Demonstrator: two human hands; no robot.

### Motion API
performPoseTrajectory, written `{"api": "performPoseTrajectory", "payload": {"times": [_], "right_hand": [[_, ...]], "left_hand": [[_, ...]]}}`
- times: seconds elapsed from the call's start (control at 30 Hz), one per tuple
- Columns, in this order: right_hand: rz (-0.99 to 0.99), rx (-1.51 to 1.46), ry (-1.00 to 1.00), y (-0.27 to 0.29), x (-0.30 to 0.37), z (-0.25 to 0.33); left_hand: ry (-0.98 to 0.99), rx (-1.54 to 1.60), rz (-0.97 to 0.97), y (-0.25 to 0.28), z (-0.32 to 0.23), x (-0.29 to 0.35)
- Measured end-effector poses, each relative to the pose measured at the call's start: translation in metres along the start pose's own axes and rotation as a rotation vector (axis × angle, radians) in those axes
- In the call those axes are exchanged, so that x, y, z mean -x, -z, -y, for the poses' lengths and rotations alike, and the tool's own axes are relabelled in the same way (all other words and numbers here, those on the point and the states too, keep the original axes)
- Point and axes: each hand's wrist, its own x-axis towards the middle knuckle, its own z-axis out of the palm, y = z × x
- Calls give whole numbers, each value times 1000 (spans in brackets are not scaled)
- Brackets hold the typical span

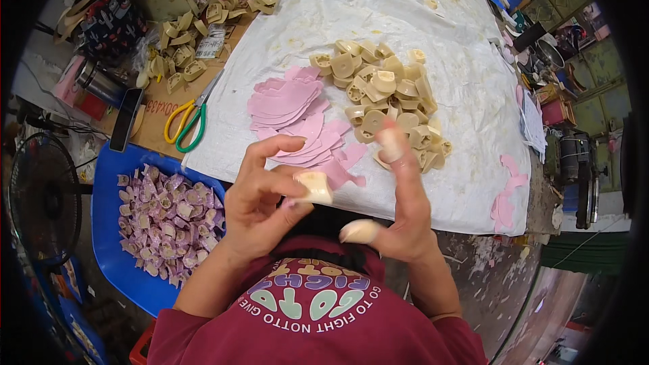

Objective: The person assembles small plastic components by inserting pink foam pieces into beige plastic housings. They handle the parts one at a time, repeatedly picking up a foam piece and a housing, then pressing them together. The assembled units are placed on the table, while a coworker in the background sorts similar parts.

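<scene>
Above the near edge of the table, my left hand (253, 196) pinches a cream shoe heel (316, 188) between thumb and fingers. A bit of pink shows at my left thumb tip. My right hand (411, 216) is apart from the heel, its thumb and forefinger spread wide with nothing between them; pale covers sit on those two fingertips. Just beyond my hands, flat pink cut pieces (287, 103) lie in an overlapping fan. Next to them, on their right, is a heap of bare beige heels (408, 88).
A white sheet (263, 40) covers the table. Scissors (203, 119) with yellow and green handles lie at its left, near a phone (126, 118). Below stands a blue tub (105, 230) of pink-wrapped heels (169, 220). A fan (44, 196) is at far left; pink scraps (503, 209) lie right.
</scene>
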Motion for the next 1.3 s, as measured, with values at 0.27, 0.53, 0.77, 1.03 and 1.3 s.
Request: {"api": "performPoseTrajectory", "payload": {"times": [0.27,0.53,0.77,1.03,1.3], "right_hand": [[-99,-829,-364,-16,34,-10],[-115,-946,-546,-8,33,11],[-99,-760,-592,-13,24,18],[-32,-95,-328,-26,23,4],[-136,-176,-207,-27,24,-8]], "left_hand": [[-234,-326,175,-7,-10,-6],[-376,-606,196,-5,-7,-9],[-448,-778,143,-13,11,-4],[-375,-795,-4,-21,31,-6],[-355,-664,-58,-21,31,-5]]}}
